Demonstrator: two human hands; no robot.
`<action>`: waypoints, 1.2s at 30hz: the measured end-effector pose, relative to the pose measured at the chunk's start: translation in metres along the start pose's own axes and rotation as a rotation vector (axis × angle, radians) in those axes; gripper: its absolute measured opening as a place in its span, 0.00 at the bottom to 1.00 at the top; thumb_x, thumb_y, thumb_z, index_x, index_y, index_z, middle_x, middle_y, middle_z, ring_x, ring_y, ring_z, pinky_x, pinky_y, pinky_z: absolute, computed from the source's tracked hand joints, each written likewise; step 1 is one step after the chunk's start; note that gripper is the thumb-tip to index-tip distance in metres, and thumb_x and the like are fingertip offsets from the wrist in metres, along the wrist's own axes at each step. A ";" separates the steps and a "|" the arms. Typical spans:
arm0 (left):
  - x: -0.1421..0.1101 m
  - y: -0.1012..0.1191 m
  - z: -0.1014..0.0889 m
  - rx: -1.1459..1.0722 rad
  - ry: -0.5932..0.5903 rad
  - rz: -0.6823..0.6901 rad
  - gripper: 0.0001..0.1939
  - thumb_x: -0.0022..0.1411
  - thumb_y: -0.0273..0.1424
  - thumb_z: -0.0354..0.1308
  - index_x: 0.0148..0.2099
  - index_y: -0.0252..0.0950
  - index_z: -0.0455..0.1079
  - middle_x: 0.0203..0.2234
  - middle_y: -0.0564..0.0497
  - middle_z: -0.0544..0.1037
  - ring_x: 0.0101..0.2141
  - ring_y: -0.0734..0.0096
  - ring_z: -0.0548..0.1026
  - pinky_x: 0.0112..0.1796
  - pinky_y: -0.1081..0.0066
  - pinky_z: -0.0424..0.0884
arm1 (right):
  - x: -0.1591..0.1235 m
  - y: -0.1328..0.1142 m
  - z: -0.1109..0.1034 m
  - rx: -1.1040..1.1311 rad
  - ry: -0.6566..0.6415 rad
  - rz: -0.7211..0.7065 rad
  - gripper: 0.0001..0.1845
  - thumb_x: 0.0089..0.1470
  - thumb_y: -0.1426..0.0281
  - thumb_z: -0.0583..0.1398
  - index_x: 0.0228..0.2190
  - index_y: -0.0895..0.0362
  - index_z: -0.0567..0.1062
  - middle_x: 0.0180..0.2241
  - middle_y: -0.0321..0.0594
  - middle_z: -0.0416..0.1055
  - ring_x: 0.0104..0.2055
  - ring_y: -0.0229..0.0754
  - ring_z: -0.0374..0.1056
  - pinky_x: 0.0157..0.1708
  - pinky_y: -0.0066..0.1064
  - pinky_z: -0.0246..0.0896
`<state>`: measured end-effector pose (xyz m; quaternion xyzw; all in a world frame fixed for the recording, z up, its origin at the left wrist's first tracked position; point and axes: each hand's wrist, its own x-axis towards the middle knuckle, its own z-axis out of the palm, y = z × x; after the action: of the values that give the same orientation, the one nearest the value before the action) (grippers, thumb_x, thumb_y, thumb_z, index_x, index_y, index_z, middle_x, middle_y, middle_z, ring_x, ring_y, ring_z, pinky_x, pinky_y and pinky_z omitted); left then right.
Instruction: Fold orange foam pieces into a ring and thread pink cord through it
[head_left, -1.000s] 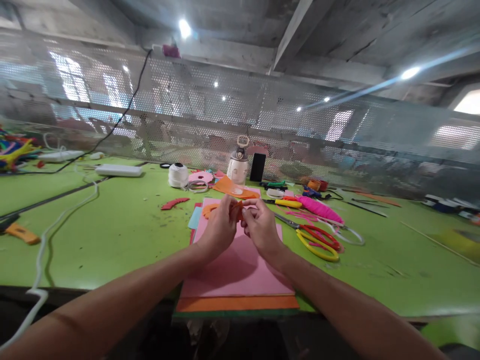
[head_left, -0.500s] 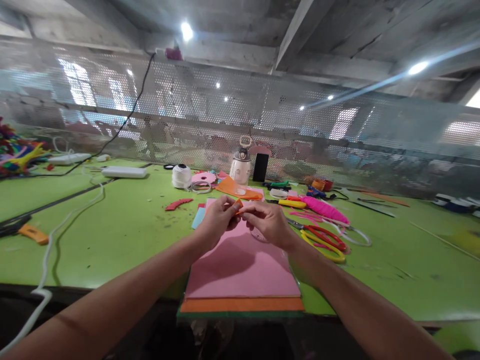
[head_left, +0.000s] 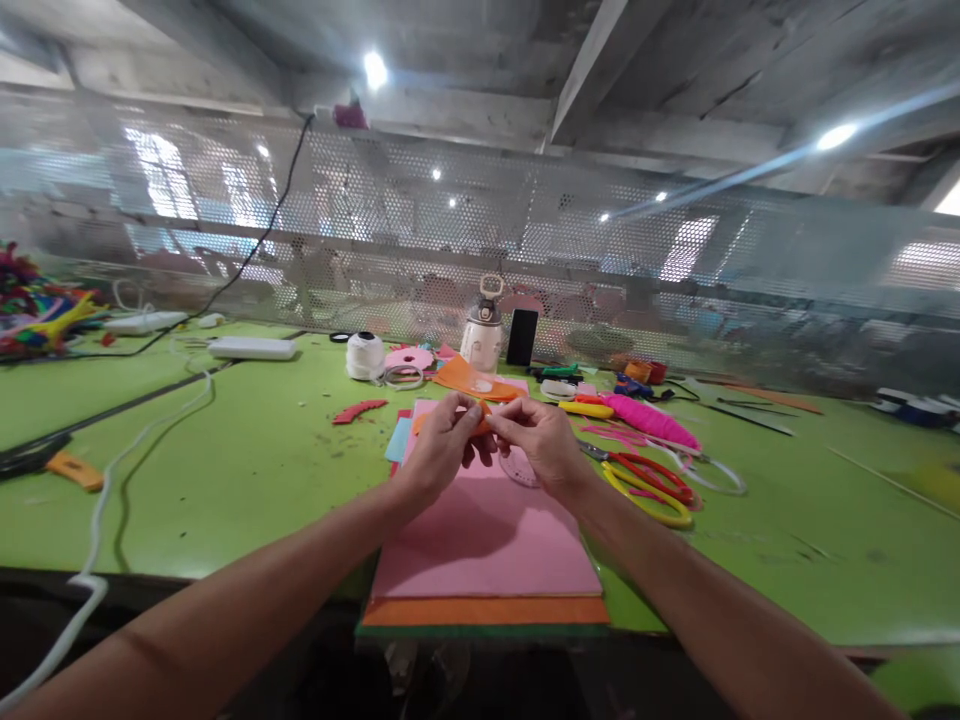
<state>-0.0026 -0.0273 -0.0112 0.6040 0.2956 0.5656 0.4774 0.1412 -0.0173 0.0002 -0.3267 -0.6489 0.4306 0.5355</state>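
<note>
Over a stack of pink sheets [head_left: 487, 555], with orange and green edges at the front, my two hands meet fingertip to fingertip. My left hand [head_left: 448, 440] pinches a small folded orange piece [head_left: 481, 420], felt or paper, between thumb and fingers. From the other side my right hand [head_left: 541, 440] pinches the same piece at its right edge. Much of the piece is hidden by the fingers. A clear protractor [head_left: 519, 468] lies on the pink sheet, partly under my right hand. Behind my hands rests a larger orange sheet [head_left: 474, 378].
On the green table [head_left: 247, 450], scissors with red and yellow handles [head_left: 649, 490] and a magenta yarn bundle [head_left: 652, 420] lie right. White thread [head_left: 365, 357], a bottle [head_left: 481, 335] and a phone [head_left: 522, 337] stand behind. A red scalloped strip [head_left: 359, 411] and a white cable [head_left: 112, 480] lie left.
The fingers have shifted slightly on the small orange piece, and my right hand's fingertips sit a little further right. More of the protractor shows. The view has shifted slightly.
</note>
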 end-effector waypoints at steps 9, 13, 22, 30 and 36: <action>-0.002 0.004 0.001 -0.117 -0.001 -0.046 0.12 0.64 0.40 0.52 0.35 0.38 0.57 0.17 0.55 0.74 0.16 0.75 0.70 0.17 0.77 0.57 | -0.003 -0.002 0.006 0.071 0.052 0.002 0.15 0.44 0.63 0.69 0.25 0.57 0.69 0.16 0.30 0.67 0.17 0.33 0.61 0.19 0.27 0.55; -0.002 0.005 0.001 -0.067 -0.004 -0.004 0.13 0.64 0.42 0.51 0.35 0.38 0.56 0.17 0.56 0.74 0.15 0.75 0.70 0.17 0.78 0.57 | -0.001 0.000 0.007 0.062 0.058 -0.010 0.16 0.43 0.62 0.69 0.26 0.58 0.69 0.17 0.30 0.67 0.17 0.33 0.61 0.19 0.27 0.56; 0.006 -0.002 -0.008 0.174 -0.083 0.090 0.14 0.63 0.43 0.52 0.36 0.39 0.56 0.16 0.57 0.72 0.17 0.72 0.73 0.15 0.78 0.59 | 0.002 -0.008 -0.004 -0.104 -0.123 0.076 0.15 0.49 0.60 0.64 0.25 0.61 0.76 0.17 0.34 0.66 0.20 0.33 0.59 0.23 0.28 0.54; 0.009 0.003 -0.021 -0.011 -0.277 -0.189 0.14 0.62 0.42 0.55 0.36 0.37 0.57 0.25 0.47 0.80 0.23 0.64 0.79 0.18 0.75 0.66 | 0.003 -0.003 -0.010 -0.188 -0.142 0.077 0.14 0.51 0.62 0.62 0.24 0.61 0.75 0.16 0.33 0.64 0.19 0.32 0.56 0.21 0.28 0.50; 0.015 -0.002 -0.033 0.029 -0.396 -0.281 0.18 0.56 0.42 0.63 0.36 0.36 0.61 0.25 0.45 0.80 0.23 0.65 0.79 0.17 0.76 0.66 | 0.007 0.003 -0.012 -0.215 -0.109 0.100 0.12 0.49 0.63 0.62 0.23 0.60 0.72 0.15 0.29 0.60 0.17 0.31 0.54 0.18 0.26 0.47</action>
<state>-0.0314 -0.0055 -0.0100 0.6629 0.2855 0.3596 0.5913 0.1512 -0.0075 0.0011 -0.3902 -0.7026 0.4017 0.4391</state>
